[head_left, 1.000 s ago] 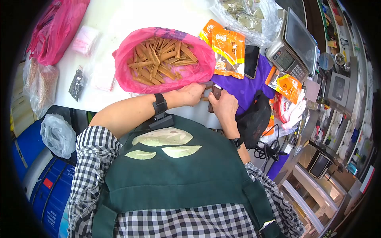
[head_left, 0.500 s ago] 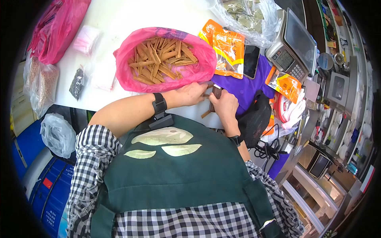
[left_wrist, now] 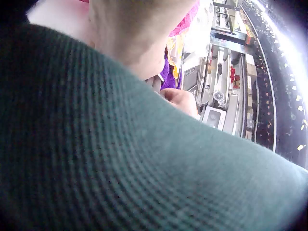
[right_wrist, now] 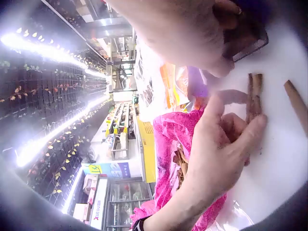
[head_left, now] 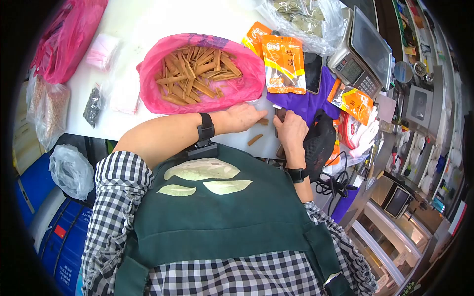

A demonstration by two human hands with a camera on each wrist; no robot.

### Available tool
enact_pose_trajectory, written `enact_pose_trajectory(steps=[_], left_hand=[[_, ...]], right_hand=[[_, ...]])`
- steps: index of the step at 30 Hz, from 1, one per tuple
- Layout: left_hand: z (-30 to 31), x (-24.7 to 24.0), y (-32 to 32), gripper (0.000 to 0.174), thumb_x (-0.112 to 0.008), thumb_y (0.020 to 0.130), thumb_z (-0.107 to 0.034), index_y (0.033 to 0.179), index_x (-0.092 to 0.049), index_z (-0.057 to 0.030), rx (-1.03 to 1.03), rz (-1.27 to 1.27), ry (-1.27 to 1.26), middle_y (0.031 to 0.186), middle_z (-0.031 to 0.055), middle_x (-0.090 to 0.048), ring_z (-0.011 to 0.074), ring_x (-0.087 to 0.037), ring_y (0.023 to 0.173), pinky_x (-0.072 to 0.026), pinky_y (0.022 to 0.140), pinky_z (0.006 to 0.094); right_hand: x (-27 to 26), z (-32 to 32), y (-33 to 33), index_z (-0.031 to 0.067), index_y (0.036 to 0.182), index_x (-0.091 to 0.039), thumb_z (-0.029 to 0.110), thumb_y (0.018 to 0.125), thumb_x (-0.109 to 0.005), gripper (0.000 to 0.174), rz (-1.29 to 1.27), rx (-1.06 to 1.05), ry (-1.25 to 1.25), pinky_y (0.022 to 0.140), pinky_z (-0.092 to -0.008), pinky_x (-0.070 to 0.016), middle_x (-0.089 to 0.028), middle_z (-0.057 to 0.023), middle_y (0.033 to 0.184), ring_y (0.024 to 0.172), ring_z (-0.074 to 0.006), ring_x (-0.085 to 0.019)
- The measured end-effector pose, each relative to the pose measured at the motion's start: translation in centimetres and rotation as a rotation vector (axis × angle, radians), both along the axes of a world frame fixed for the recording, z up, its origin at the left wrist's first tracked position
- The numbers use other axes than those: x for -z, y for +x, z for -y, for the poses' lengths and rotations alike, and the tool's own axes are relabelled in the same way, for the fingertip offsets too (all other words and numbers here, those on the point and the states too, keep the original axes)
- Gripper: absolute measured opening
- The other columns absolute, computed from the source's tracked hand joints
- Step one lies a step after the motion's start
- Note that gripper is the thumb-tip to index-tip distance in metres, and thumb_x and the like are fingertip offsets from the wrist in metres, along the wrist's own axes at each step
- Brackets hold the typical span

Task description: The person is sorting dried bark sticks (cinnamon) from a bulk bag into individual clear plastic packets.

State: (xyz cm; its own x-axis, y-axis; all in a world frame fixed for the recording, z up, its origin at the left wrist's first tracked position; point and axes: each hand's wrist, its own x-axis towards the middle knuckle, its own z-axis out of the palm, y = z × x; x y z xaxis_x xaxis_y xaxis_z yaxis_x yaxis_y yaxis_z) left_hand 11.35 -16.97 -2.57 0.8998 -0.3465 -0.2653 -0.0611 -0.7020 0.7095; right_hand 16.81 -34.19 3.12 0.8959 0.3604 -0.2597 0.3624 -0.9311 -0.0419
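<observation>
My left hand (head_left: 241,117) is at the near rim of a pink plastic bag (head_left: 148,93) filled with cinnamon bark (head_left: 185,79). Its thumb and fingers pinch a short strip of bark (right_wrist: 255,98) close over the white table. A bare strip's width to the right, my right hand (head_left: 292,130) grips a dark brown flat-sided tool (head_left: 280,115); in the right wrist view the tool (right_wrist: 245,43) shows a shiny edge, and the palm hides much of it. Between the hands and the apron lies a loose bark stick (head_left: 255,139). An apron fills most of the left wrist view.
Orange packets (head_left: 285,64) and a phone (head_left: 313,73) lie on purple cloth (head_left: 321,101), with a digital scale (head_left: 353,71) behind. A black mesh bag (head_left: 318,143) sits right of my right hand. Bagged goods (head_left: 52,108) and another pink bag (head_left: 66,39) are at the left.
My right hand and the brown tool have moved right, away from my left hand. A bark stick that showed beneath the tool half a second ago now lies uncovered on the table.
</observation>
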Motion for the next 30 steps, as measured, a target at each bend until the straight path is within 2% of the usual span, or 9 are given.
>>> enact_pose_trajectory(steps=[2, 5, 9, 10, 13, 14, 15, 19, 30], left_hand=[[-0.1, -0.5, 0.0, 0.032, -0.063, 0.084, -0.015, 0.113, -0.051, -0.0091, 0.162, -0.04, 0.042, 0.078, 0.0199, -0.065, 0.0401, -0.066, 0.077, -0.0515, 0.064, 0.052], [-0.5, -0.4, -0.3, 0.029, -0.062, 0.083, -0.015, 0.11, -0.053, -0.0086, 0.151, -0.006, 0.061, 0.077, 0.0188, -0.065, 0.0399, -0.066, 0.075, -0.0512, 0.065, 0.0529], [-0.5, -1.5, -0.1, 0.029, -0.063, 0.083, -0.017, 0.108, -0.053, -0.0068, 0.154, -0.125, 0.132, 0.087, 0.0185, -0.064, 0.039, -0.066, 0.079, -0.0525, 0.069, 0.0503], [-0.6, -0.9, -0.4, 0.029, -0.064, 0.083, -0.019, 0.107, -0.054, -0.0058, 0.144, 0.016, 0.084, 0.093, 0.0179, -0.062, 0.038, -0.066, 0.082, -0.0531, 0.071, 0.0486], [-0.1, 0.0, -0.5, 0.029, -0.064, 0.083, -0.02, 0.105, -0.055, -0.0044, 0.157, 0.235, 0.055, 0.103, 0.0166, -0.057, 0.0357, -0.065, 0.088, -0.0539, 0.076, 0.0453], [0.1, 0.2, -0.4, 0.027, -0.063, 0.083, -0.02, 0.104, -0.056, -0.0039, 0.178, 0.31, 0.078, 0.107, 0.0157, -0.055, 0.0345, -0.065, 0.091, -0.0541, 0.078, 0.0437], [0.3, 0.6, -0.5, 0.027, -0.063, 0.083, -0.02, 0.104, -0.056, -0.0039, 0.176, 0.311, 0.078, 0.107, 0.0157, -0.055, 0.0345, -0.065, 0.091, -0.0541, 0.078, 0.0437], [0.6, 0.4, -0.6, 0.02, -0.059, 0.083, -0.014, 0.099, -0.059, -0.002, 0.19, 0.254, 0.125, 0.099, 0.0148, -0.06, 0.0329, -0.067, 0.085, -0.0553, 0.072, 0.0423], [-1.8, -3.2, -0.7, 0.013, -0.065, 0.076, -0.011, 0.084, -0.067, -0.0001, 0.276, 0.033, 0.155, 0.079, 0.0181, -0.067, 0.0306, -0.069, 0.075, -0.0551, 0.07, 0.0432]], right_hand=[[0.2, 0.2, 0.3, 0.0005, 0.078, -0.063, 0.036, 0.075, -0.074, 0.037, 0.013, 0.006, 0.002, 0.066, -0.0482, -0.0539, -0.068, -0.0208, 0.074, 0.071, -0.0399, -0.068], [-0.5, -0.2, 0.3, -0.0003, 0.083, -0.062, 0.037, 0.078, -0.073, 0.039, -0.039, 0.061, -0.01, 0.07, -0.0485, -0.0521, -0.067, -0.0223, 0.079, 0.077, -0.0404, -0.067], [-1.0, -0.7, -0.6, -0.0006, 0.085, -0.059, 0.021, 0.074, -0.075, 0.029, 0.03, 0.015, 0.201, 0.071, -0.0478, -0.0512, -0.063, -0.0201, 0.084, 0.082, -0.0394, -0.064], [-1.1, -0.7, -1.0, -0.0009, 0.086, -0.057, 0.015, 0.072, -0.076, 0.028, 0.015, -0.027, 0.335, 0.071, -0.0475, -0.0508, -0.061, -0.019, 0.085, 0.084, -0.0391, -0.063], [0.0, -0.2, -3.1, -0.0007, 0.088, -0.056, 0.008, 0.07, -0.075, 0.028, -0.188, -0.188, 0.247, 0.072, -0.047, -0.0503, -0.059, -0.0188, 0.086, 0.082, -0.0398, -0.061], [1.0, 0.1, -3.8, -0.0006, 0.097, -0.053, 0.008, 0.065, -0.08, 0.042, -0.245, -0.2, 0.213, 0.072, -0.047, -0.0502, -0.056, -0.0203, 0.093, 0.082, -0.0413, -0.059], [1.1, 0.0, -4.3, -0.0006, 0.097, -0.053, 0.008, 0.065, -0.08, 0.042, -0.245, -0.202, 0.212, 0.072, -0.047, -0.0502, -0.056, -0.0203, 0.093, 0.082, -0.0413, -0.059], [1.7, -0.3, -5.3, -0.0016, 0.106, -0.044, 0.008, 0.056, -0.088, 0.067, -0.346, -0.149, 0.302, 0.073, -0.0474, -0.0513, -0.046, -0.0234, 0.106, 0.087, -0.0443, -0.06], [2.8, -0.4, -4.8, 0.0022, 0.099, -0.052, 0.004, 0.067, -0.078, 0.041, -0.307, -0.135, 0.377, 0.071, -0.0465, -0.0512, -0.055, -0.0187, 0.095, 0.084, -0.0394, -0.061]])
